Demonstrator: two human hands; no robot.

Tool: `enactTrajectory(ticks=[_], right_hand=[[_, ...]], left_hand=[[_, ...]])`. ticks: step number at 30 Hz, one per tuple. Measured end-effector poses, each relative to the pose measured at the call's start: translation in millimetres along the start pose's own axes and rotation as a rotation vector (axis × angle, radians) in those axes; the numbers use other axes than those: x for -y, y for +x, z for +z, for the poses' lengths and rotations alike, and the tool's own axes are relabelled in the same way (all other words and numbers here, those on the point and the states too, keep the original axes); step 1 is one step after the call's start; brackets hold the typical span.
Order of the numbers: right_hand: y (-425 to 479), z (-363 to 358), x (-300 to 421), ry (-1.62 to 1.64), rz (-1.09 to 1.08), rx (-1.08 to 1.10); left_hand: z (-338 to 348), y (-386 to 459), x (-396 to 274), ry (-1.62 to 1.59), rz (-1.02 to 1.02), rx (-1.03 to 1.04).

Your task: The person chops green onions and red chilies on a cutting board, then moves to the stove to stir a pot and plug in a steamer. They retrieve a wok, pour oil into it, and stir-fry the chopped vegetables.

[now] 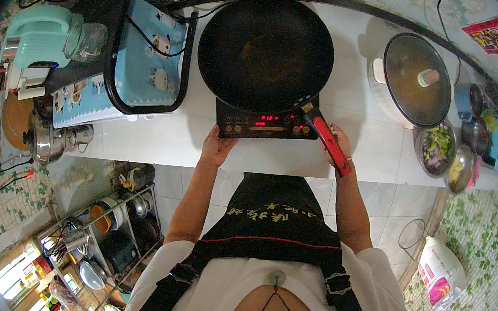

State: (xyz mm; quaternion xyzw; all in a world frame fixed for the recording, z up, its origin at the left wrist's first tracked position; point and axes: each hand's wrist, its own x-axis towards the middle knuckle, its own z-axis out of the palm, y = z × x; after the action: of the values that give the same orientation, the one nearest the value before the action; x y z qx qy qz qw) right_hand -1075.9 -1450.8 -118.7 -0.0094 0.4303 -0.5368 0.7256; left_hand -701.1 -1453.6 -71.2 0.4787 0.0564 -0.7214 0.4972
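A large black wok (266, 53) rests on a black induction cooktop (260, 126) whose red display is lit. Its red and black handle (331, 142) points down to the right, towards the person. My left hand (219, 146) touches the front left corner of the cooktop, its fingers partly hidden at the edge. Beside and partly behind the wok handle is my right hand (340, 144), near the cooktop's front right corner; the handle hides part of it, and whether it grips anything cannot be told.
Right of the wok stand a glass-lidded electric pot (417, 79), a bowl of chopped vegetables (436, 148) and another metal bowl (460, 170). On the left are a blue patterned tray (148, 55), a mint-green appliance (46, 38) and a metal pot (47, 139). A wire shelf (126, 214) stands below.
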Motion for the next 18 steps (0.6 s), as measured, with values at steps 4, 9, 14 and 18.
enactTrajectory(ticks=[4, 9, 14, 18], right_hand=[[-15, 9, 3, -0.15, 0.068, -0.065], [-21, 11, -2, -0.784, -0.244, 0.074], [-32, 25, 6, -0.023, 0.063, 0.032], [-43, -21, 14, -0.804, -0.58, 0.014]], left_hand=[[-13, 3, -11, 0.083, 0.005, 0.026], [-9, -1, -23, 0.209, 0.07, 0.115], [1, -9, -14, 0.107, 0.11, -0.098], [27, -26, 45, 0.108, 0.186, -0.398]])
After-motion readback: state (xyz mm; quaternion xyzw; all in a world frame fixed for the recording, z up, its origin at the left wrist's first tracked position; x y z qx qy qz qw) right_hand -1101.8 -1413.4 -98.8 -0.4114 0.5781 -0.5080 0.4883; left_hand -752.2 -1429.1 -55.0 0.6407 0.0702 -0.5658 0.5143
